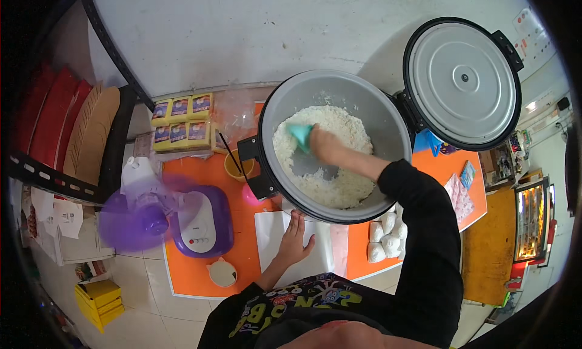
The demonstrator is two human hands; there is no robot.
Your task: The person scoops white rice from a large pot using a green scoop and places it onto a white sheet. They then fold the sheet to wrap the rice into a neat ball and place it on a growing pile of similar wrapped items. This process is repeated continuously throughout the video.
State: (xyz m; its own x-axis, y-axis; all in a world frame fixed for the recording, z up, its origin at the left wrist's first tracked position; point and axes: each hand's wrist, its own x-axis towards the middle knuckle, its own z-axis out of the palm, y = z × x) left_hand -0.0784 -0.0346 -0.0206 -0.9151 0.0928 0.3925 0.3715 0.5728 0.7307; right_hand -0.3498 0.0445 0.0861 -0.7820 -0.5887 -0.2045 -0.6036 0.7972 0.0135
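My right hand (325, 144) is inside a large rice cooker pot (386, 117), closed on a turquoise scoop (300, 135), which is slightly blurred. White cooked rice (350, 121) lines the pot in a ring, with bare metal showing in the middle. Below the pot, my left hand (293, 244) lies with its fingers apart near the cooker's lower rim, over white paper (273, 233). Its fingertips are close to the cooker; whether they touch it I cannot tell. The cooker's round lid (464, 78) stands raised at the right. White wrapped bundles (390, 240) lie beside my right sleeve.
A purple fan (157, 219) with blurred blades stands at the left on the orange table (245, 267). Yellow packs (186, 137) are stacked by the wall, near a yellow cup (233, 167) holding a dark stick. A cat-shaped item (223, 272) lies near the front edge.
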